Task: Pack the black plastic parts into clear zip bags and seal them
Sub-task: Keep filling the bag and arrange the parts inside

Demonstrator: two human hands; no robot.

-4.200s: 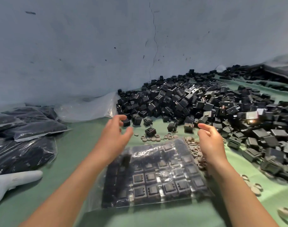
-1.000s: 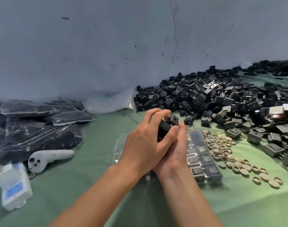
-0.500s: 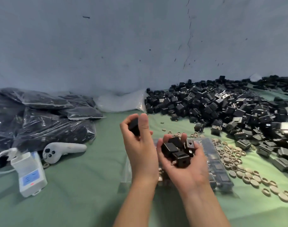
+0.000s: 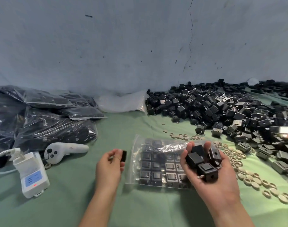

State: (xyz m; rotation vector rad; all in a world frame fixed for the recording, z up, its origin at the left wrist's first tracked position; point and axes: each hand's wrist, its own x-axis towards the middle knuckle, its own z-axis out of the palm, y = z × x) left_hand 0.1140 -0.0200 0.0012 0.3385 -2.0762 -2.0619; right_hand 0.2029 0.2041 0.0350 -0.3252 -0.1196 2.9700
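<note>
Green cloth [image 4: 71, 194] bears a zip bag [image 4: 154, 163]. Left hand [image 4: 108, 167] beside it pinches one part [image 4: 124, 156]; right hand [image 4: 211, 183] above it cups several parts [image 4: 207, 172].

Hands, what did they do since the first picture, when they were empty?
Both picked up parts, came together, then moved apart: the left hand now pinches one black part, and the right hand cups a handful of parts. The zip bag and the loose pile stayed put.

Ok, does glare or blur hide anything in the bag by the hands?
Head view: glare streaks the upper rows in the clear zip bag, lower rows read sharp; a hotspot washes out part of the black plastic parts pile, far right.
</note>
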